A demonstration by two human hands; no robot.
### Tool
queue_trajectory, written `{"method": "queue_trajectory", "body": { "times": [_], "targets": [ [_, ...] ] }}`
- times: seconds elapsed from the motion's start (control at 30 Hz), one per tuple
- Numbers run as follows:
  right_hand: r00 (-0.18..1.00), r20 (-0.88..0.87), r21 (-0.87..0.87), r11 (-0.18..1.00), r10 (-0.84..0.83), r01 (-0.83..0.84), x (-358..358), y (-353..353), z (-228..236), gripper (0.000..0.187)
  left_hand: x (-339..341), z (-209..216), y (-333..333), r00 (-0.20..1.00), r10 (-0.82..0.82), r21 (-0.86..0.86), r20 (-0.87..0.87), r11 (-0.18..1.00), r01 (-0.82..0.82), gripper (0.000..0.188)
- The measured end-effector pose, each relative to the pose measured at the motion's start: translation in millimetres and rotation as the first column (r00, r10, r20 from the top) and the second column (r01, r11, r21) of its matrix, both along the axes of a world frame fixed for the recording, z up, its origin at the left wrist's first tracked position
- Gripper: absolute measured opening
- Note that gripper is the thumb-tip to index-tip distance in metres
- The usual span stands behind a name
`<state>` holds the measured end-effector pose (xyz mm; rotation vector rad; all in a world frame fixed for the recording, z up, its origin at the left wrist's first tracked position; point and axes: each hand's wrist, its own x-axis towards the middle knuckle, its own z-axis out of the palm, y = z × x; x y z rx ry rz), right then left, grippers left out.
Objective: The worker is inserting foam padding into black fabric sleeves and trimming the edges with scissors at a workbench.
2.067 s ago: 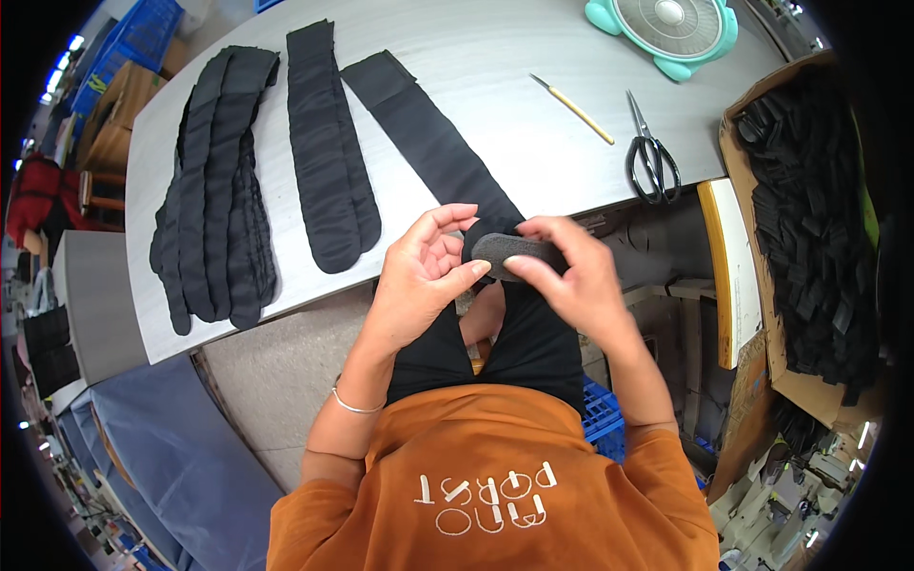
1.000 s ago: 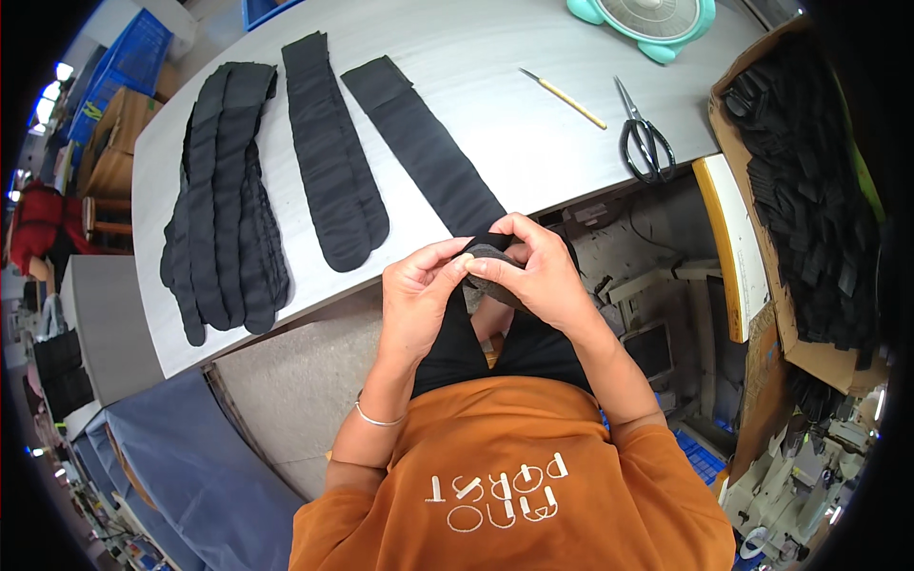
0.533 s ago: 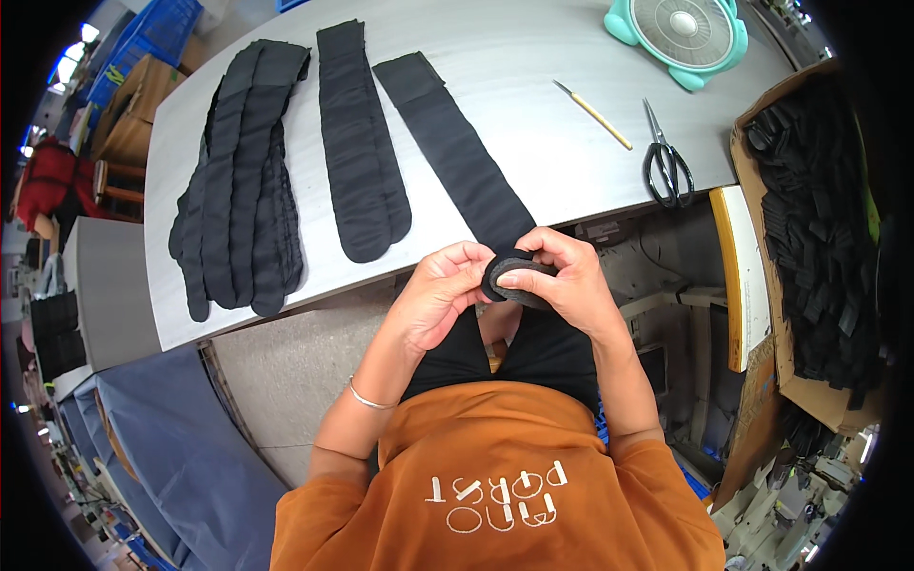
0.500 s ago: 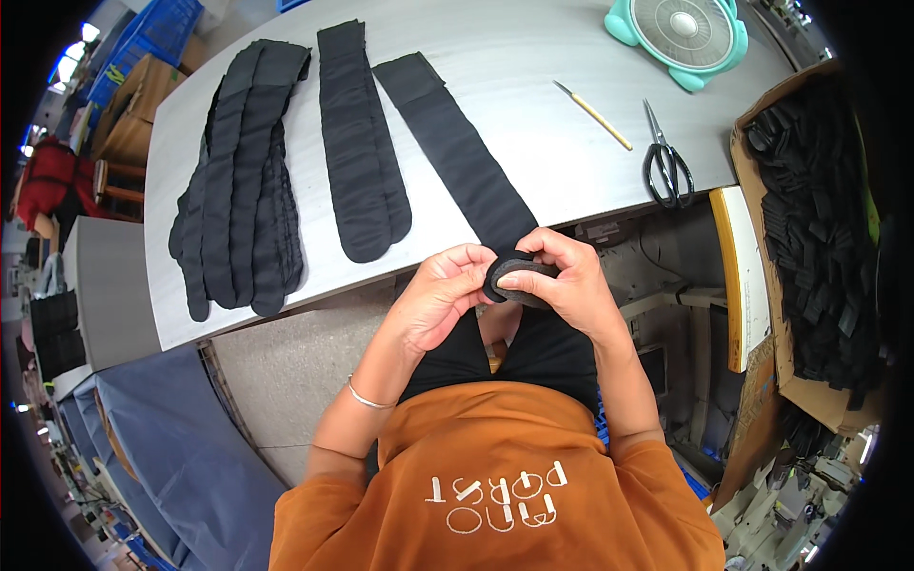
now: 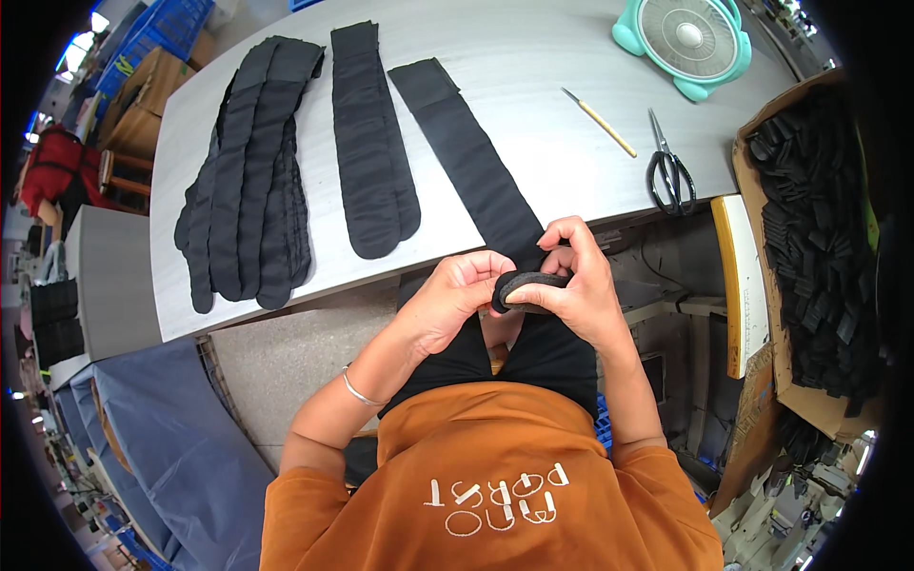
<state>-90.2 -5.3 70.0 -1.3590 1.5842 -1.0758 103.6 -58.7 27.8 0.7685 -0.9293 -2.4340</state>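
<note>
A black fabric strip runs over the table's front edge, down to my hands above my lap. Its near end is bent into a curl with a dark grey, foam-like layer showing inside. My left hand is closed, pinching the left side of that curled end. With its thumb pressed along the grey layer, my right hand grips the other side; its index finger arches up over the strip. Part of the folded end is hidden by my fingers.
Two overlapping black strips and a thick pile of strips lie left. Scissors, a pointed wooden-handled tool and a teal fan sit right. A cardboard box holds small black pieces. A person in red is far left.
Both hands have come slightly lower with the strip's end. My right index finger has lifted off the fabric and bent upward. The scene has shifted a little in the picture.
</note>
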Motion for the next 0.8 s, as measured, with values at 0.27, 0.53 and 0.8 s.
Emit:
{"method": "queue_trajectory", "body": {
  "times": [0.27,0.53,0.8],
  "targets": [
    [0.999,-0.008,0.075,0.996,-0.042,0.042,0.6,3.4,-7.9,0.045,-7.6,9.7,12.0,0.996,0.067,-0.202,0.051,0.978,-0.056,0.009],
    [0.98,0.199,0.225,0.972,0.018,-0.064,-1.1,4.6,-6.9,0.03,-12.8,3.3,9.7,0.978,0.138,-0.435,0.157,0.899,-0.057,0.008],
    [0.974,0.225,0.214,0.976,0.002,-0.052,4.7,4.5,-4.1,0.016,-11.4,4.0,12.8,0.966,0.181,-0.465,0.184,0.882,-0.077,0.008]
  ]
}}
